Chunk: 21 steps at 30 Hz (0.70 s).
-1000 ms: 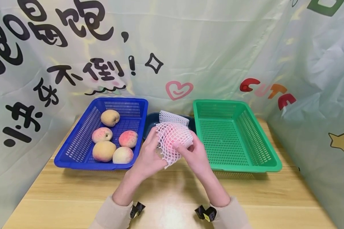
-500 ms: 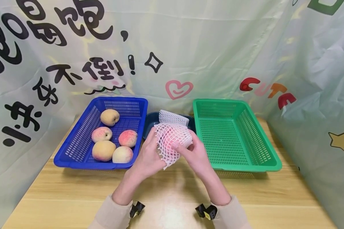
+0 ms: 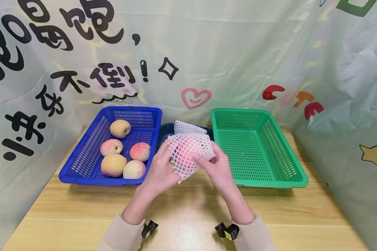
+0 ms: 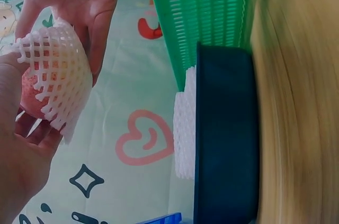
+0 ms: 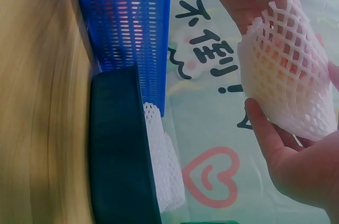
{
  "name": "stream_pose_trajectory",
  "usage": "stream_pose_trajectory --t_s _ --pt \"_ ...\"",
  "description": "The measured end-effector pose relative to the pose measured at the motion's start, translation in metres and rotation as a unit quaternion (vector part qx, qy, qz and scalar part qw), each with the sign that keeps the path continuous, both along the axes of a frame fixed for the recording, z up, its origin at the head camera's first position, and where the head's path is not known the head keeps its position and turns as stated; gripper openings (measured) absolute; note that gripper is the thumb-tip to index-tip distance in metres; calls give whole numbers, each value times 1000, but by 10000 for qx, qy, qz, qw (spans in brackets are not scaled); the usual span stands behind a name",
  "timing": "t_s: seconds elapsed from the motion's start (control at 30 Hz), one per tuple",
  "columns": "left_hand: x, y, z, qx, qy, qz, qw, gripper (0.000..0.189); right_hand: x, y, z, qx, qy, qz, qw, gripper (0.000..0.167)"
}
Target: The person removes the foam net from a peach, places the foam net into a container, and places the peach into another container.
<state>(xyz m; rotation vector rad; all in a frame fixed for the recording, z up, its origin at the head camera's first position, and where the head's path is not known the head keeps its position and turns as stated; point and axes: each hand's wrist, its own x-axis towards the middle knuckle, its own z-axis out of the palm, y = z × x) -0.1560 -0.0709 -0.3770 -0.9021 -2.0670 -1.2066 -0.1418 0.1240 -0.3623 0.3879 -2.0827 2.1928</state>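
A pink-red peach sits inside a white foam fruit net, held between both hands above the table. From the left, my left hand grips the peach and the net's loose lower edge; its fingertips are mostly hidden behind. On the other side my right hand pinches the net, thumb across the front and fingers behind. The left wrist view shows bare red skin of the peach past the net's cut edge. In the right wrist view the foam net covers most of the fruit.
Several peaches lie in a blue basket at left. A green basket stands at right, with nothing in it. Between them, a dark tray holds more foam nets. A printed cloth hangs behind the wooden table.
The net has been spread wider around the peach, its right side drawn outward. My right hand has shifted slightly right, and my left hand has moved a little left.
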Motion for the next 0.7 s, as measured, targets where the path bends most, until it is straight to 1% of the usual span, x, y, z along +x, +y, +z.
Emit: stream_pose_trajectory --t_s 0.13,0.3,0.5,0.7 --pt "0 -2 0 -4 74 68 9999 65 0 2 0 5 -50 -125 9999 59" --pt "1 -4 2 -40 -136 23 9999 67 0 3 1 -99 -86 -326 9994 55" --pt "0 -5 2 31 -496 -150 9987 76 -2 5 1 -111 -131 -500 9986 50" --pt "0 -5 1 184 -705 -410 9965 76 -3 7 1 -134 -159 -755 9969 47"
